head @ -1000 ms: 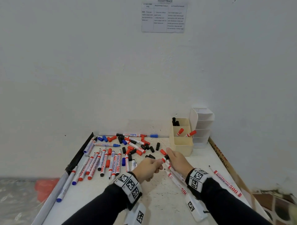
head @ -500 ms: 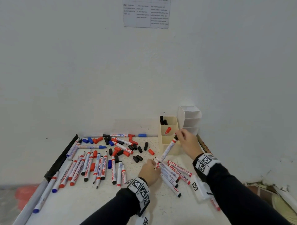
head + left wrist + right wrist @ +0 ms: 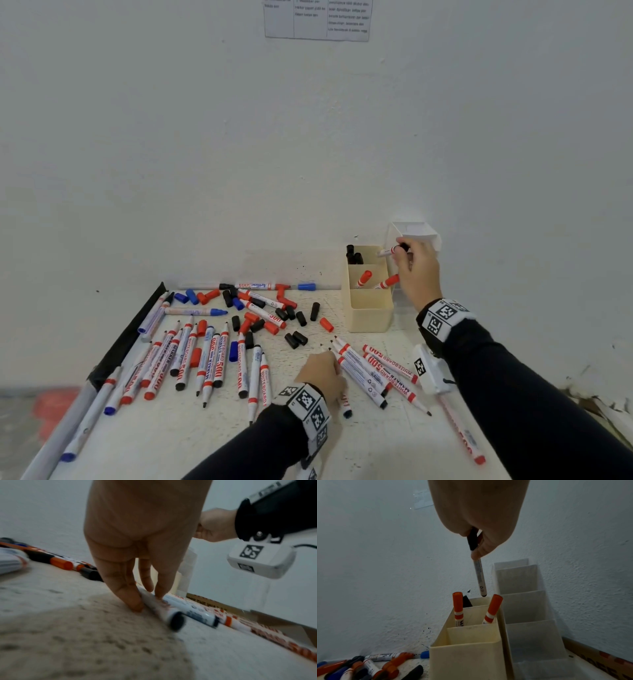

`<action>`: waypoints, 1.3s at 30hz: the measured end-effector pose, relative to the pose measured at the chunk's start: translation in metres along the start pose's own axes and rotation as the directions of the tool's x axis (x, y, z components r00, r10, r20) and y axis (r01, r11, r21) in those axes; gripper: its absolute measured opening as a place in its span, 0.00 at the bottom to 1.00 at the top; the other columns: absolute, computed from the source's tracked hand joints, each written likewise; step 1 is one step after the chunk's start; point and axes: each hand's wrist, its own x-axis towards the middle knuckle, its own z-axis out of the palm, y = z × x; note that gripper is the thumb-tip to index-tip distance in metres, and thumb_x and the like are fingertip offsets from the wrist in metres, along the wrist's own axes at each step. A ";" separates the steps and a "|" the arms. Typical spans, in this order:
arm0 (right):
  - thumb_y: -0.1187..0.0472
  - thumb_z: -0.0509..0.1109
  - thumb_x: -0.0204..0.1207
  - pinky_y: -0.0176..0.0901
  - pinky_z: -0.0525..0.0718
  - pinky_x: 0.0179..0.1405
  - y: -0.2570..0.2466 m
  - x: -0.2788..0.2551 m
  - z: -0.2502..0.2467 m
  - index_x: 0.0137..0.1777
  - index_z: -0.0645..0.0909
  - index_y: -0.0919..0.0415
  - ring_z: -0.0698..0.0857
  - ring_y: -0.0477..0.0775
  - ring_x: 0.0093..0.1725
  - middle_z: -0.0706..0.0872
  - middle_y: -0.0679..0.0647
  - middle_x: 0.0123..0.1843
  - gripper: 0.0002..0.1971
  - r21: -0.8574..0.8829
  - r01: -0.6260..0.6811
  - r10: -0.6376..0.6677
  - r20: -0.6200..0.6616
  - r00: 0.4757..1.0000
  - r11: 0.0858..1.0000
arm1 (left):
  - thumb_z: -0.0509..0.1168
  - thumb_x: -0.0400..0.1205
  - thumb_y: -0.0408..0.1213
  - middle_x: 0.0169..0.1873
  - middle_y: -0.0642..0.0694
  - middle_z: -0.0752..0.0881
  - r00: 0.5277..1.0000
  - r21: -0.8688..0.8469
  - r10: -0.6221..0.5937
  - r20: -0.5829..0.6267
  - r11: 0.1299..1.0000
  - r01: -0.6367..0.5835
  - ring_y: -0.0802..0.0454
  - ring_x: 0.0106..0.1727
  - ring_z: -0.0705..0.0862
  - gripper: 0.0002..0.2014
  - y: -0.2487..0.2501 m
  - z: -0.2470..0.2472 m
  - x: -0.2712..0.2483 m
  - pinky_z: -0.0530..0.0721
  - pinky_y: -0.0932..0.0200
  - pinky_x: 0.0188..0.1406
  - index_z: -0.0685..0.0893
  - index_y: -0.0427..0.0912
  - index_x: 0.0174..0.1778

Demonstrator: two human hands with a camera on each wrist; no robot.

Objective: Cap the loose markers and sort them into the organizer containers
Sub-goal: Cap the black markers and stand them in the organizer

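Since half a second ago the right hand (image 3: 416, 270) has carried its pinched black marker (image 3: 479, 574) above the organizer's (image 3: 371, 315) far compartment, long axis near-vertical, while left fingers (image 3: 132, 599) press a table marker (image 3: 164, 609)

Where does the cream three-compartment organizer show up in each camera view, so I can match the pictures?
Head: cream organizer right of centre, against the wall.
Left wrist: only a cream sliver behind the fingers, mid-frame.
Right wrist: bottom centre, seen from close above.
Shared landmark: the right hand holding a black-capped marker.
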 end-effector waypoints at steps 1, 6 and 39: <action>0.65 0.60 0.82 0.19 0.68 0.48 -0.002 0.002 0.004 0.64 0.77 0.68 0.77 0.45 0.50 0.78 0.59 0.59 0.14 -0.001 0.001 -0.001 0.003 1.000 1.000 | 0.64 0.78 0.35 0.42 0.51 0.78 0.999 -0.026 -0.023 -0.031 0.999 0.022 0.54 0.46 0.80 0.06 -0.005 -0.007 0.002 0.82 0.63 0.51 0.73 0.49 0.39; 0.62 0.60 0.81 0.31 0.83 0.46 -0.001 0.014 0.026 0.64 0.77 0.56 0.79 0.40 0.39 0.80 0.48 0.49 0.13 0.076 -0.072 0.070 0.029 0.997 0.995 | 0.67 0.77 0.35 0.40 0.51 0.77 0.985 -0.172 -0.061 -0.160 0.985 0.033 0.54 0.43 0.78 0.08 -0.030 -0.039 0.009 0.81 0.62 0.48 0.74 0.48 0.42; 0.60 0.60 0.80 0.41 0.80 0.55 -0.027 -0.080 0.133 0.67 0.76 0.47 0.80 0.51 0.58 0.79 0.50 0.60 0.18 -0.440 0.195 0.214 0.719 0.661 0.877 | 0.65 0.80 0.39 0.52 0.53 0.82 0.954 -0.130 -0.046 -0.298 0.991 0.007 0.60 0.49 0.79 0.18 -0.123 -0.110 -0.012 0.80 0.66 0.55 0.78 0.48 0.67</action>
